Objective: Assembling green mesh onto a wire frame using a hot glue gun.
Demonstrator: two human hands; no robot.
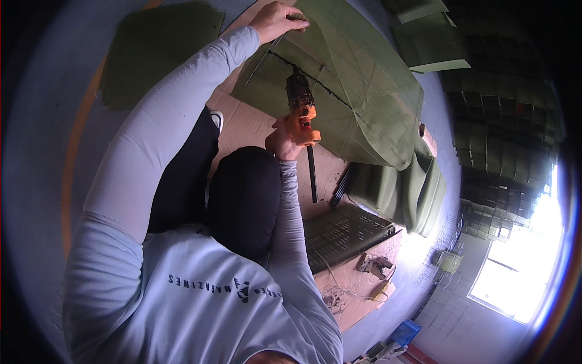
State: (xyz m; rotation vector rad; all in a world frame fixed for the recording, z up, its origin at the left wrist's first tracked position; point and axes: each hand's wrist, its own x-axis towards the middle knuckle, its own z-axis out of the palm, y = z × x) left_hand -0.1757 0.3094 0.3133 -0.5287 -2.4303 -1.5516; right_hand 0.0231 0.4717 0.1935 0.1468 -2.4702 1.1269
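My right hand (282, 142) is closed round an orange hot glue gun (305, 124), whose front end is crusted with dark residue. A black glue stick (312, 176) sticks out of its rear. The nozzle points away from me, over a large olive-green sheet (376, 73). A black line of glue (327, 89) runs across the sheet near the nozzle. My left hand (279, 21) pinches the sheet's far edge between thumb and fingers, where a flap is lifted and folded over. Part of the sheet beneath the flap is hidden.
Brown cardboard (242, 124) covers the floor under the work. To the right lie black sticks (341, 185), a slotted dark crate (348, 230), draped green sheets (418, 188) and a cord with a yellow block (381, 291). Stacked green boxes (497, 133) line the far right.
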